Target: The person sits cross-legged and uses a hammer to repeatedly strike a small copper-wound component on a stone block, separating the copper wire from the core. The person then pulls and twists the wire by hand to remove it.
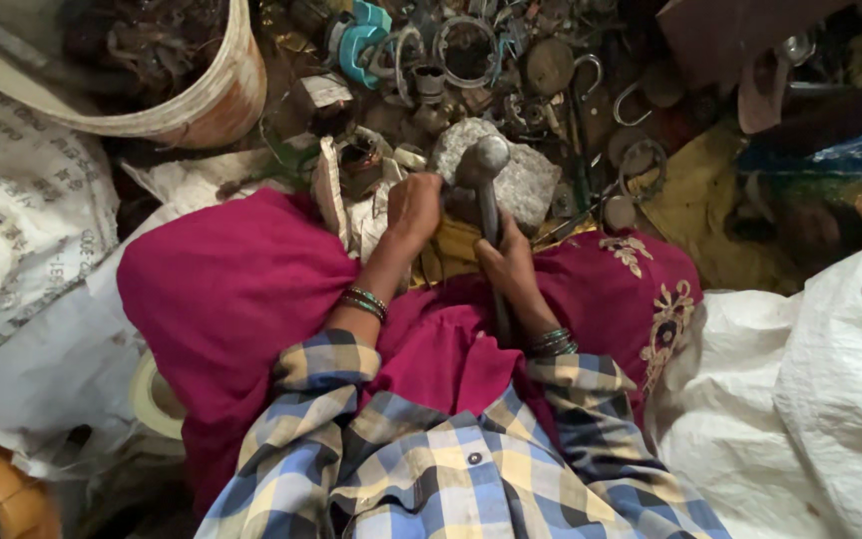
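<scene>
Hammer (484,175) head rests on the grey stone (516,180), the work mid-way: a heap of metal scrap (511,60) lies beyond, seemingly unsorted. The right hand (509,262) is wrapped tight around the handle, while the left hand (413,205) is closed on something small at the stone's edge, too hidden to identify.

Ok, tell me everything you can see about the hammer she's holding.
The hammer has a rounded, dull grey metal head and a thin dark handle running down toward the person. The right hand grips the handle partway along. The head sits over a rough grey stone; contact is unclear. The left hand is fisted just beside the head.
</scene>
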